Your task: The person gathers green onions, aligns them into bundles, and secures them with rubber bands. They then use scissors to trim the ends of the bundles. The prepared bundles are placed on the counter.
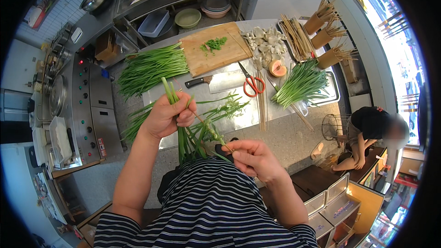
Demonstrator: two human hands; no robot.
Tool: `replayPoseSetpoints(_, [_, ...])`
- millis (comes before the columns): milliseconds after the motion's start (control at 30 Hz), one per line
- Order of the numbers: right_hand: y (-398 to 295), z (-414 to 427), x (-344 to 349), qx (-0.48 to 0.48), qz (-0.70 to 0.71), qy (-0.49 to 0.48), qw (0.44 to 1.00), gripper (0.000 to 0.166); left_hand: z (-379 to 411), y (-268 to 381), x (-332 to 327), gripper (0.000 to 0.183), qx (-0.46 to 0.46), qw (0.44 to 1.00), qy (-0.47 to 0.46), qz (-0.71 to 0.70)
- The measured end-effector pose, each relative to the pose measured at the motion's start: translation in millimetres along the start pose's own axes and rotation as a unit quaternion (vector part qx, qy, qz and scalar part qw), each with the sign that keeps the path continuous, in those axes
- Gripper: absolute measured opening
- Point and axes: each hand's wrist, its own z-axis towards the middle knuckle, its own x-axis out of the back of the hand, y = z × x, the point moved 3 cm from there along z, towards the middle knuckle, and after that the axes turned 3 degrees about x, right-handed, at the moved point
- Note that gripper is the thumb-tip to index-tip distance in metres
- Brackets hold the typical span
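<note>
My left hand point(170, 115) grips several green garlic chive stalks point(182, 137) and one end of a thin wooden skewer point(198, 116). My right hand point(253, 158) pinches the other end, where folded greens point(212, 131) are threaded on the skewer. Beneath them on the metal table point(206, 103) lie loose chives point(141, 119) and a heap of trimmed chive ends point(234, 106). A black-handled cleaver point(225, 81) and red-handled scissors point(254, 86) lie beyond my hands. Further off, chopped greens point(216, 44) sit on a wooden cutting board point(210, 62).
Chive bundles point(155, 67) point(301, 82) flank the table. Oyster mushrooms point(265, 43), half a pink-fleshed fruit or vegetable point(277, 68) and skewers in a tray point(297, 38) lie at the far right. A seated person point(367, 127) bends forward at right. A stove point(84, 110) stands at left.
</note>
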Motion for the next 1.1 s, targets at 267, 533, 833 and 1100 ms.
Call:
replayPoseSetpoints(267, [-4,-1,-2,0.025,0.025,0.007,0.999,0.029,2,-2,-11,0.031,-0.022,0.998,0.059,0.016])
replayPoseSetpoints(533, [-4,-4,5,0.044,0.051,0.021,0.998,0.029,5,-4,-18,0.031,-0.099,0.968,0.150,0.174])
replayPoseSetpoints(833, [-8,-2,1,0.044,0.074,0.005,0.996,0.030,9,-1,-33,0.030,-0.104,0.939,0.106,0.311])
replayPoseSetpoints(1100, [-10,2,2,0.048,0.126,-0.013,0.991,0.030,14,3,-27,0.027,-0.157,0.897,0.167,0.379])
